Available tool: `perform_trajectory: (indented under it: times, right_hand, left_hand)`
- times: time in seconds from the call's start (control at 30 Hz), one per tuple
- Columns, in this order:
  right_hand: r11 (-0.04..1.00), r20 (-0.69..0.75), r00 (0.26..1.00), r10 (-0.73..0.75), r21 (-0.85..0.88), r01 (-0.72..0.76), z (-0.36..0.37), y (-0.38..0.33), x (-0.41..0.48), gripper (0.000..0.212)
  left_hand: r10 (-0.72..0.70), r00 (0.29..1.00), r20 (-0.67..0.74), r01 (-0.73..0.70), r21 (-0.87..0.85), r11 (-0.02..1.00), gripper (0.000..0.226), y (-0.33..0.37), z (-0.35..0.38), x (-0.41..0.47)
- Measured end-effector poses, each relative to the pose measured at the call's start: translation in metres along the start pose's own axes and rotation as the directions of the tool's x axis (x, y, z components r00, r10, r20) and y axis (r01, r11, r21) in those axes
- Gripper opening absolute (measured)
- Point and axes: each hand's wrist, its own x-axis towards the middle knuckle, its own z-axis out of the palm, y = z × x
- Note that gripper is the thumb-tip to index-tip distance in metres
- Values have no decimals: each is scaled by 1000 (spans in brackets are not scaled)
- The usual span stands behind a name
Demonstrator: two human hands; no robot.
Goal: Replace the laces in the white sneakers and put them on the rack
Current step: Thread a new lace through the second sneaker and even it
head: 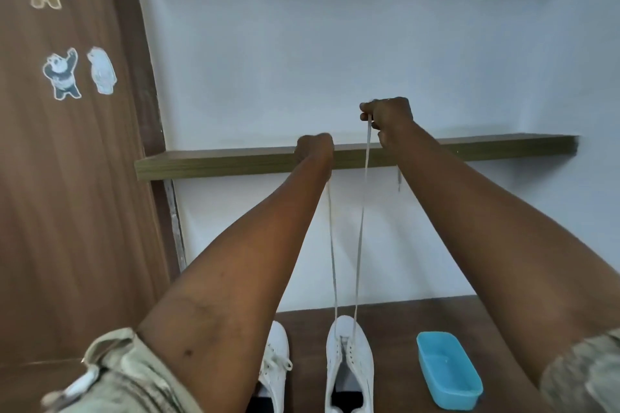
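Two white sneakers stand on the dark wooden table. The right sneaker (349, 365) has a white lace (361, 221) running up from its front eyelets in two taut strands. My left hand (313, 147) grips one strand, raised in front of the shelf. My right hand (387, 117) pinches the other strand, held a little higher. The left sneaker (275, 362) is laced, tied in a bow, and partly hidden behind my left forearm.
An open blue plastic box (448, 369) sits on the table (396, 322) right of the sneakers. A wooden wall shelf (218, 163) runs across behind my hands. A brown door (67, 161) with bear stickers fills the left.
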Motion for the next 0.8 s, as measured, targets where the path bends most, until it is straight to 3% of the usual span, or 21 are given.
perform_trajectory:
  times: [0.07, 0.17, 0.23, 0.37, 0.43, 0.57, 0.67, 0.8]
  right_hand:
    - [999, -30, 999, -25, -42, 23, -2, -6, 0, 11]
    - [996, -47, 997, -62, -74, 59, -2, -15, 0, 20]
    - [996, -56, 996, -65, -70, 61, -2, -20, 0, 16]
    - [996, 2, 1000, -11, -92, 11, 1, -28, 0, 8]
    - [996, 52, 998, 26, -88, -21, 2, -27, 1, 15]
    - [998, 99, 993, 60, 6, -61, 5, -27, 5, 13]
    - [986, 122, 989, 89, 126, -105, 6, -29, 6, 12]
    - [970, 125, 990, 70, 221, -96, 8, -38, 5, 12]
  left_hand:
    - [88, 996, 9, -88, -12, 996, 17, 19, 0, 3]
    - [149, 982, 113, -125, -195, 973, 28, 42, 6, 8]
    - [163, 976, 145, -129, -219, 967, 29, 51, 4, 9]
    - [193, 969, 154, -154, -234, 960, 29, 65, 8, 12]
    - [241, 958, 155, -193, -273, 943, 25, 73, 11, 16]
    - [309, 932, 192, -227, -358, 906, 25, 96, 14, 14]
    - [301, 928, 221, -225, -313, 923, 23, 100, 16, 19]
    - [351, 901, 254, -290, -249, 924, 54, 87, 19, 27]
